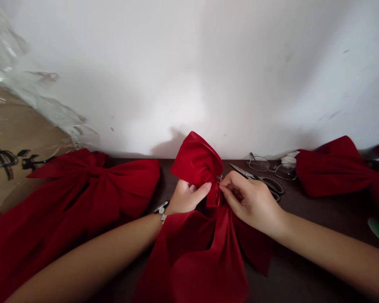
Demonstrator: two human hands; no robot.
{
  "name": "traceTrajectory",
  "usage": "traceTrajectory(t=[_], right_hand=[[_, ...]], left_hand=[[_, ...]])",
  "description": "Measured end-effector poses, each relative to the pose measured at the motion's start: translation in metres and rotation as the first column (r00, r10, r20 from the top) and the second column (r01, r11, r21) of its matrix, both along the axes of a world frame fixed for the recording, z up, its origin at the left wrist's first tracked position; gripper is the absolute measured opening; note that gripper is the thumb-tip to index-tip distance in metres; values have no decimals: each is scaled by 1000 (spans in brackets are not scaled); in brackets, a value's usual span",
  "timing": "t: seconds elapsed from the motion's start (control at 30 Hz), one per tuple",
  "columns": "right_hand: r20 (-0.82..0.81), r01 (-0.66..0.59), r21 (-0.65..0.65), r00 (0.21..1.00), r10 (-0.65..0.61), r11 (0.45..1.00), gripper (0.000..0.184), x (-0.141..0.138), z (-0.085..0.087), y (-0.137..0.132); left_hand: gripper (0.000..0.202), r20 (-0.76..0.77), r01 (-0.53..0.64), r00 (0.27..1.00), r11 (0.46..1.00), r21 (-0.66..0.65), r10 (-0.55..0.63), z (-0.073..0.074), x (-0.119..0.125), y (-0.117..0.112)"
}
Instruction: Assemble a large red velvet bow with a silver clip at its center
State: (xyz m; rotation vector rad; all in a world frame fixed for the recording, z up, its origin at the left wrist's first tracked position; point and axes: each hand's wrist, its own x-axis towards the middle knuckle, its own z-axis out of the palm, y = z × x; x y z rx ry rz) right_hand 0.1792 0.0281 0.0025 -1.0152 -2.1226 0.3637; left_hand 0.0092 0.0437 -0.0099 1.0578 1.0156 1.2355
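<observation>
Red bow 1 (222,229), over the table (306,214) — left hand (188,195) grips its gathered middle, right hand (252,200) pinches a shiny piece (220,178) there. Red bow 2 (96,170) lies left; right — scissors (244,173), eyeglasses (260,163), red bow 3 (334,172).

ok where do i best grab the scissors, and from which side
Likely by the dark handle loops, coming from the right: the scissors lie with those loops pointing right and their blades pointing left, toward the wall. The right hand hides part of the loops.
</observation>
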Motion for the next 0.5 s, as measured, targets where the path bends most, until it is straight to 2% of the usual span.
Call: traceTrajectory(t=[0.23,0.5], right_hand=[[-45,0,-2,999,0,1000,8,-1,1,-2],[-41,-17,37,999,18,999,12,1,-3,0]], left_hand=[[32,9,-9,1000,1000,4,9,-1,0,0],[33,46,33,998,999,12,-33,-11,-2,3]])
